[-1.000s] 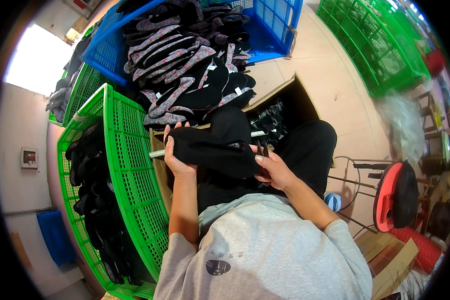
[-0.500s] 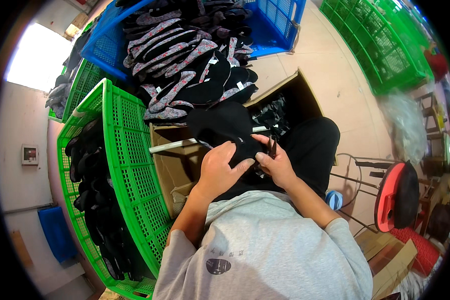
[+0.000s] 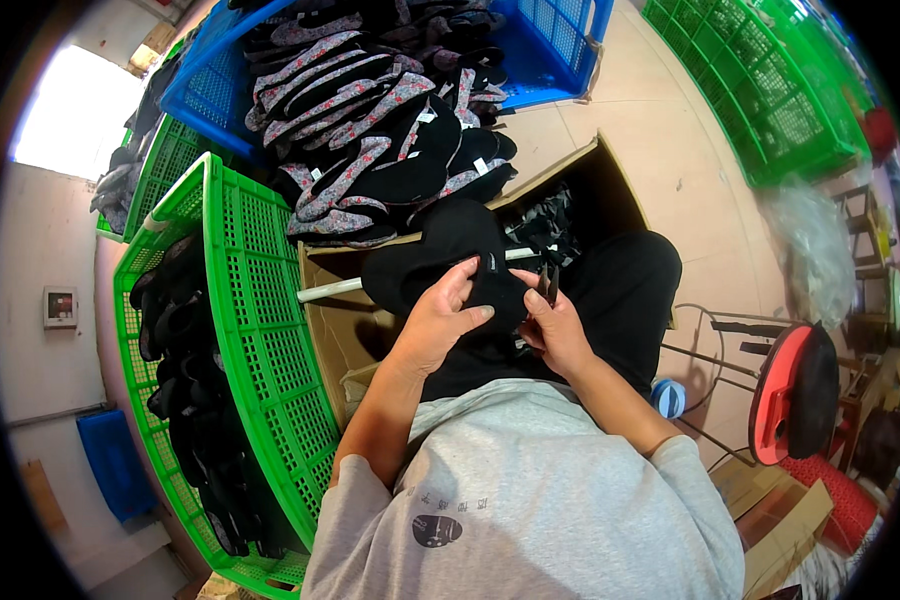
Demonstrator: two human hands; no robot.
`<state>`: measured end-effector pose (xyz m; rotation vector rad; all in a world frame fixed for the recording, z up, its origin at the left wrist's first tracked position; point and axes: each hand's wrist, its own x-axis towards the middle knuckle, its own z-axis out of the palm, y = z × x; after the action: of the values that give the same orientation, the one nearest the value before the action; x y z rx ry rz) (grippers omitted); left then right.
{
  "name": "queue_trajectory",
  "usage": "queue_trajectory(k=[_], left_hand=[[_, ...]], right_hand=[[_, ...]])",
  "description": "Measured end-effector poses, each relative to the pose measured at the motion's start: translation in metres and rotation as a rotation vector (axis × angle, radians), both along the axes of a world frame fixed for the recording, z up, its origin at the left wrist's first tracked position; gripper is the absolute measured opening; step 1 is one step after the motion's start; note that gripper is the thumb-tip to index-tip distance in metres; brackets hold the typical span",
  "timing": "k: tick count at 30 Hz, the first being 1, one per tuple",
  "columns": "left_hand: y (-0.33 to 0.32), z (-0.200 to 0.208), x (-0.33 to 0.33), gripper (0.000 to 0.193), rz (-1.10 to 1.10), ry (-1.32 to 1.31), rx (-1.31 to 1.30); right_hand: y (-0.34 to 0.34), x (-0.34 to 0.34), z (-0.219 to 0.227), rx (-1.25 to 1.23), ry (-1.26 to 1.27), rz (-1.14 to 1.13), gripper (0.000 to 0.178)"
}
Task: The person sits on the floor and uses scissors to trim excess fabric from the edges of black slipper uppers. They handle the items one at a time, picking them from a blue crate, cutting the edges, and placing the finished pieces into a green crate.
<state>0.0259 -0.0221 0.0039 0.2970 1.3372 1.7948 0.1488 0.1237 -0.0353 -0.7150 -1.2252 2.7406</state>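
Over my lap I hold a black fabric piece (image 3: 435, 250), broad and rounded at one end like a cap brim, with a small label near its edge. My left hand (image 3: 438, 318) is closed on its near edge, thumb on top. Dark small snips (image 3: 548, 284) stick up from my right hand (image 3: 558, 335), whose fingers also touch the right edge of the fabric. Just beyond the piece lies a big pile of similar black pieces with floral bands (image 3: 370, 150). A cardboard box (image 3: 620, 190) with dark scraps inside stands beneath, and a white rod (image 3: 330, 290) crosses it.
To my left stands a green crate (image 3: 270, 320) of black pieces. A blue crate (image 3: 550, 60) is behind the pile. Another green crate (image 3: 750, 90) stands far right. Near my right arm are a red and black stool (image 3: 795, 395) and a roll of blue tape (image 3: 668, 399).
The black piece has turned and flattened, so its label now shows more clearly. My left fingers have shifted up and right along it. The snips stay in my right hand.
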Motion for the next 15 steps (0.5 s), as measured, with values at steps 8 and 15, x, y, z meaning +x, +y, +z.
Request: queue_trajectory(k=[8,15], left_hand=[[0.003,0.017,0.007,0.035,-0.243,0.209,-0.355],[-0.022,0.028,0.001,0.034,0.12,-0.122,0.04]], right_hand=[[-0.006,0.001,0.0,-0.025,-0.023,0.012,0.049],[-0.009,-0.003,0.01,-0.133,0.119,0.003,0.045]])
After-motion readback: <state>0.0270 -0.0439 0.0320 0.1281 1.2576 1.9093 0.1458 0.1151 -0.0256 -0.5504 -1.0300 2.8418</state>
